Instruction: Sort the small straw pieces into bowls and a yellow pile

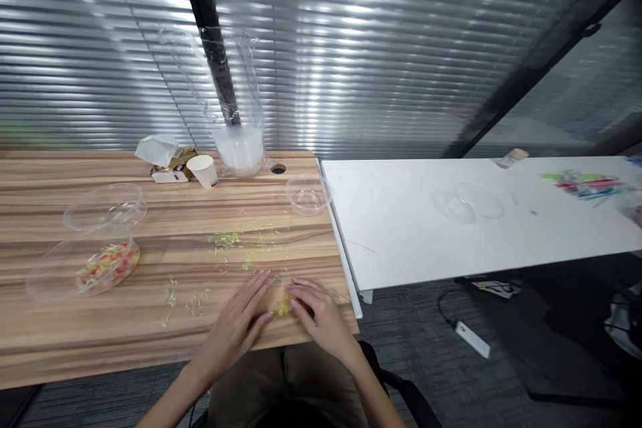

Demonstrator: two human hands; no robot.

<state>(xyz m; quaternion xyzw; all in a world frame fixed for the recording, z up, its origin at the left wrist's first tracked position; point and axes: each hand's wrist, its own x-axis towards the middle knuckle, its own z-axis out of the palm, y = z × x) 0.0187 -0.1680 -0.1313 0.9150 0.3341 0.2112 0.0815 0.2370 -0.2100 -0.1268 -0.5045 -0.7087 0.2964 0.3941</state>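
My left hand [239, 319] lies on the wood-grain table near its front edge, fingers stretched and thumb apart. Across from it, my right hand [321, 319] rests with bent fingers, its thumb and fingertips beside a small heap of yellow bits [283, 305]. The bits are short and thin, like cut pieces of straw; I see none gripped in either hand. More yellow-green bits [228, 239] are scattered farther back. Pale bits [199, 302] lie left of my left hand. A clear round bowl [308, 197] stands beyond my right hand.
At the left, a clear tub [108, 267] holds red and yellow bits, near another clear container [108, 207]. A paper cup [203, 172], tissue pack [170, 164] and bagged stack of containers [241, 150] stand behind. A white table [401, 241] adjoins at right, with colourful strips [582, 184].
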